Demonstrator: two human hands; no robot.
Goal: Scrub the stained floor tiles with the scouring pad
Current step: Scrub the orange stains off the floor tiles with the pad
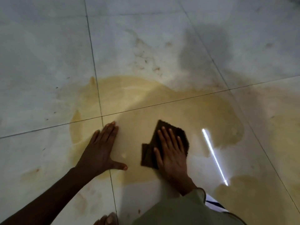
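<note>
Pale glossy floor tiles carry a wide yellow-brown wet stain spreading over the meeting of several tiles. A dark brown scouring pad lies flat on the stain. My right hand presses on top of it, palm down with fingers spread, covering most of the pad. My left hand rests flat on the wet tile to the left of the pad, fingers together and thumb out, holding nothing.
Dark grout lines cross near my left fingertips. Brown specks and dried marks lie on the far tile. A bright strip of reflected light sits right of the pad. My toes and a greenish sleeve show at the bottom.
</note>
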